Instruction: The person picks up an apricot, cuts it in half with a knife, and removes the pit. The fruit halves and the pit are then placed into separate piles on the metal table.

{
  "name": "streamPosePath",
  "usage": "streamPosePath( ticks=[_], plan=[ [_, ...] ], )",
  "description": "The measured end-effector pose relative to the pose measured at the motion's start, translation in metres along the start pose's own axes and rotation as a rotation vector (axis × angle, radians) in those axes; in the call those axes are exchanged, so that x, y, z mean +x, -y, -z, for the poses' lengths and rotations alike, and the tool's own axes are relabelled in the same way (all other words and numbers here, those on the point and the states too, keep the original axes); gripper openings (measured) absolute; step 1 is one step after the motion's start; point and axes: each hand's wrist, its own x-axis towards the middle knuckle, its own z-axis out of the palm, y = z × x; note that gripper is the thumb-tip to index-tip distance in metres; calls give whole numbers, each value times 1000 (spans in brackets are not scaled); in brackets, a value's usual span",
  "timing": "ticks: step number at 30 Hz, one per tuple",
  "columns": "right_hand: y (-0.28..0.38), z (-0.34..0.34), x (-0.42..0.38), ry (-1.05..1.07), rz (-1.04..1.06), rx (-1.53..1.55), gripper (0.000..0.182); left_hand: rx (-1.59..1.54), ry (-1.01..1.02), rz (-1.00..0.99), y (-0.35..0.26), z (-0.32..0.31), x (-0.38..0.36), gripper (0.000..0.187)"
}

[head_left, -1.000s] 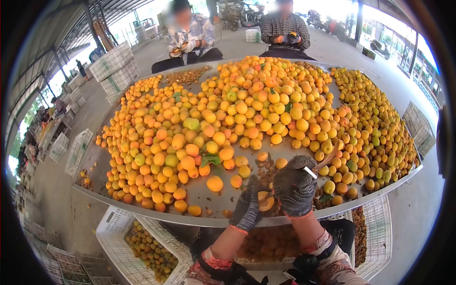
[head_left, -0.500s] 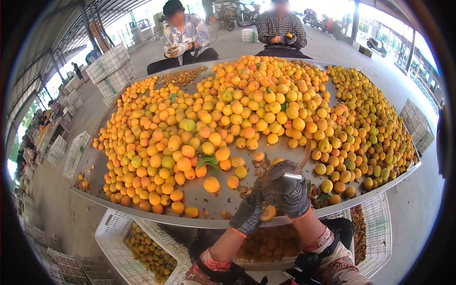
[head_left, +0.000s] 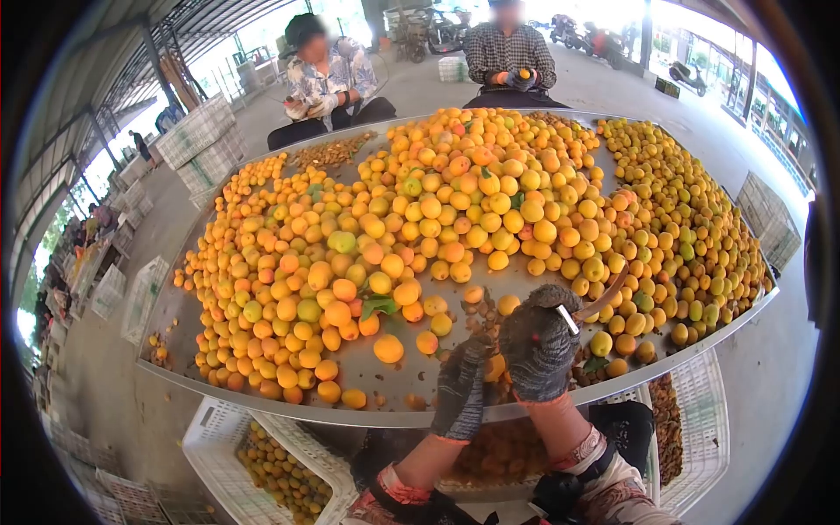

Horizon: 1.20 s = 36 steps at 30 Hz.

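My right hand (head_left: 538,343), in a dark grey knit glove, is closed around a small curved knife (head_left: 604,299). The knife's brownish curved part points up and right, and a bright metal piece shows beside the knuckles. My left hand (head_left: 461,387), gloved alike, is close beside it with its fingers curled inward. An orange apricot (head_left: 495,367) shows between the two hands, against the left fingers; the gloves partly cover it. Beyond the hands, a large heap of apricots (head_left: 490,206) covers much of the metal table (head_left: 411,372). Loose pits lie just past my fingers.
White plastic crates hold apricots (head_left: 284,468) at lower left and brown pits (head_left: 665,429) at lower right. Two people (head_left: 328,83) (head_left: 510,61) sit across the table, handling fruit. Stacked crates (head_left: 203,140) stand at left. The table has a raised metal rim (head_left: 289,409).
My right hand has moved slightly right and turned, swinging the knife rightward. The hands are farther apart, with more of the left glove showing. The person at far left has leaned and shifted their hands.
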Motion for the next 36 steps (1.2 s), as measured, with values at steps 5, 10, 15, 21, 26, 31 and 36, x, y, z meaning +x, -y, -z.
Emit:
streamPosePath(
  ticks=[5, 10, 15, 21, 26, 31, 36],
  plan=[
    [2, -10, -3, -35, -245, 520, 31, -363, -100, 370, -15, 4, 0, 45],
    [1, -5, 22, 164, -557, 819, 26, 676, 104, -293, 46, 30, 11, 30],
    [12, -21, 30, 171, -658, 532, 18, 925, 87, -405, 20, 18, 4, 37],
    [-22, -8, 2, -4, -319, 573, 22, 463, -121, -227, 40, 19, 17, 48],
    [-17, -7, 18, -110, -700, 876, 17, 444, -13, -115, 38, 29, 18, 48],
    [-25, -8, 30, 212, -736, 998, 15, 1025, 274, -362, 19, 31, 19, 50],
    [-14, -4, 18, 353, -472, 866, 13, 343, 26, 274, -13, 8, 24, 35]
  ],
)
